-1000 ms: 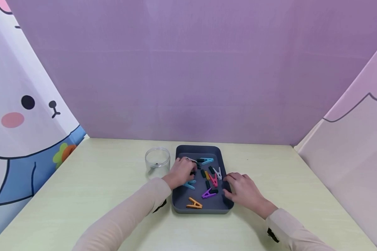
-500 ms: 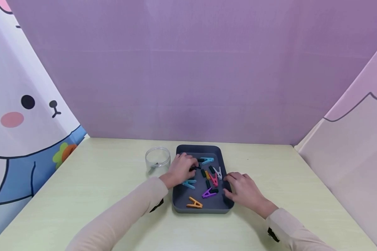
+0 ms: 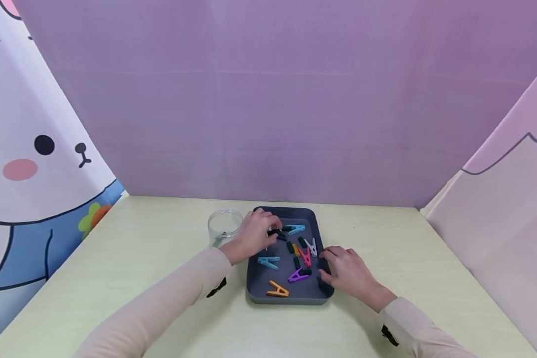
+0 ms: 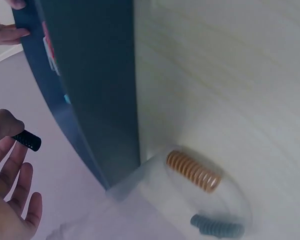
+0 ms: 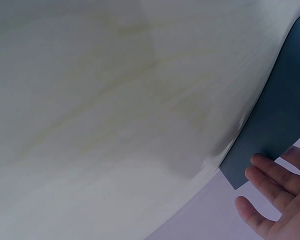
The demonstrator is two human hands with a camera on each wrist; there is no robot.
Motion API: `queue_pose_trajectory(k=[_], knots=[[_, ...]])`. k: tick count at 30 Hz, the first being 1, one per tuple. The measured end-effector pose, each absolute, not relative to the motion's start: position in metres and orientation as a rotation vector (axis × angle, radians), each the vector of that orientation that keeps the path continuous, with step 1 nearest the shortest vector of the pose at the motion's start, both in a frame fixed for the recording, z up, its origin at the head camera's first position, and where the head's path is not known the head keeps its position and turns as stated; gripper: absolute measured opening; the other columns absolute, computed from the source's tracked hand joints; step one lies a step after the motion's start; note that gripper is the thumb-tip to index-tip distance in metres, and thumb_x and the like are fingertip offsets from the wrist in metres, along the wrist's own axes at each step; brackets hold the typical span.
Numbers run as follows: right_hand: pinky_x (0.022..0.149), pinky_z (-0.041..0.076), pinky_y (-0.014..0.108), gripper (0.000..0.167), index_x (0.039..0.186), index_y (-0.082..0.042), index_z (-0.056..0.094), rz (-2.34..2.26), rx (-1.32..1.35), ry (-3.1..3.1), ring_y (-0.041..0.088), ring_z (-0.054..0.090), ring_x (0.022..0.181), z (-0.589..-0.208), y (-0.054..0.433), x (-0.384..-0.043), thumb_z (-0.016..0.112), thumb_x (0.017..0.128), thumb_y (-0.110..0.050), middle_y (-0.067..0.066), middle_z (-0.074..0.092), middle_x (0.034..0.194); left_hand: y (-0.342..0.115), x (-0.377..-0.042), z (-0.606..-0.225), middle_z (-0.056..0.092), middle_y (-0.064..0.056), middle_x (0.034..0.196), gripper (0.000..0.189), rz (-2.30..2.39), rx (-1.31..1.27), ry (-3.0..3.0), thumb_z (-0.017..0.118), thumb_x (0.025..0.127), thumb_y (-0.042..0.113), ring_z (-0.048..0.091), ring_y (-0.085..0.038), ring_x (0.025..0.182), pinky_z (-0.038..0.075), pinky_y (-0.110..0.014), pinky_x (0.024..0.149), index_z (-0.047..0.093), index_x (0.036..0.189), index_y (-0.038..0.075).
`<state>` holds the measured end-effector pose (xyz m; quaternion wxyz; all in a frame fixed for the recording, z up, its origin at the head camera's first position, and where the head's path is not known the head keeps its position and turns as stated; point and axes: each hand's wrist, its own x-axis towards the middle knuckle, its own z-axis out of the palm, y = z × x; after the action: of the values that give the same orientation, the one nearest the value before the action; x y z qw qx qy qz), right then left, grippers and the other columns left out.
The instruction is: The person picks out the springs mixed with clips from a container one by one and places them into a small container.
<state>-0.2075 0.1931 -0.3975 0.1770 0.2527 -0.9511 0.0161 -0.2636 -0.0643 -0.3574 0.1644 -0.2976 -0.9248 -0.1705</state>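
Note:
Between its thumb and fingers my left hand (image 3: 254, 234) pinches a black coil spring (image 4: 29, 140), above the left side of a dark grey tray (image 3: 291, 301). The fingers of my right hand (image 3: 349, 272) touch the tray's right wall, extended in the right wrist view. Inside the tray lie several dark springs (image 3: 297, 262) and a yellow spring (image 3: 296, 249). Spring clips lie among them: blue (image 3: 268, 262), purple (image 3: 298, 276), orange (image 3: 277, 290), red (image 3: 306, 257) and white (image 3: 312, 247). My left hand covers part of the tray's left side.
A clear round jar (image 3: 224, 216) stands left of the tray, partly behind my left hand. Through it, the left wrist view shows an orange spring (image 4: 192, 171) and a dark green spring (image 4: 218, 227). The pale table (image 3: 161, 238) meets a purple backdrop (image 3: 268, 99).
My left hand has risen slightly and moved left towards the jar, with the black spring now showing between its fingers. The left blue clip is uncovered. My right hand stays put.

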Motion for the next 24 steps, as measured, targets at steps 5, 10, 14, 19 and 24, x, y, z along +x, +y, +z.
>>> queue_pose_trajectory(k=[5,10,14,19,24], knots=[[0.08,0.048,0.041,0.037,0.098,-0.009,0.065,0.047,0.722,-2.68,0.023,0.06,0.099,-0.397,0.193,-0.207,0.071,0.073,-0.036,0.008,0.065,0.105,-0.073,-0.263,-0.347,0.065,0.005,0.089,0.015,-0.528,-0.842,-2.615,0.067,0.08,0.022,0.052,-0.014,0.084,0.04,-0.033,0.077,0.067,0.094,0.018],[0.08,0.048,0.041,0.037,0.097,-0.009,0.065,0.056,0.723,-2.677,0.023,0.06,0.099,-0.397,0.193,-0.207,0.071,0.072,-0.035,0.008,0.065,0.105,-0.083,-0.26,-0.334,0.067,0.006,0.091,0.015,-0.565,-0.807,-2.598,0.068,0.079,0.02,0.053,-0.014,0.087,0.041,-0.035,0.08,0.067,0.094,0.019],[0.08,0.048,0.041,0.037,0.097,-0.009,0.066,0.053,0.724,-2.668,0.023,0.06,0.099,-0.398,0.193,-0.208,0.071,0.072,-0.035,0.008,0.065,0.104,-0.093,-0.259,-0.326,0.067,0.006,0.092,0.015,-0.598,-0.784,-2.576,0.068,0.078,0.018,0.054,-0.014,0.089,0.042,-0.036,0.082,0.067,0.094,0.019],[0.08,0.048,0.041,0.036,0.097,-0.009,0.066,0.053,0.727,-2.664,0.022,0.06,0.099,-0.398,0.193,-0.208,0.071,0.072,-0.035,0.008,0.065,0.104,-0.108,-0.258,-0.319,0.068,0.005,0.09,0.016,-0.61,-0.74,-2.568,0.068,0.078,0.018,0.055,-0.017,0.091,0.042,-0.04,0.085,0.067,0.094,0.019],[0.08,0.048,0.042,0.037,0.097,-0.008,0.066,0.055,0.726,-2.666,0.023,0.06,0.098,-0.398,0.193,-0.208,0.071,0.072,-0.035,0.008,0.065,0.104,-0.122,-0.259,-0.317,0.068,0.004,0.087,0.015,-0.621,-0.705,-2.559,0.069,0.077,0.016,0.056,-0.019,0.09,0.042,-0.042,0.084,0.068,0.092,0.017]])
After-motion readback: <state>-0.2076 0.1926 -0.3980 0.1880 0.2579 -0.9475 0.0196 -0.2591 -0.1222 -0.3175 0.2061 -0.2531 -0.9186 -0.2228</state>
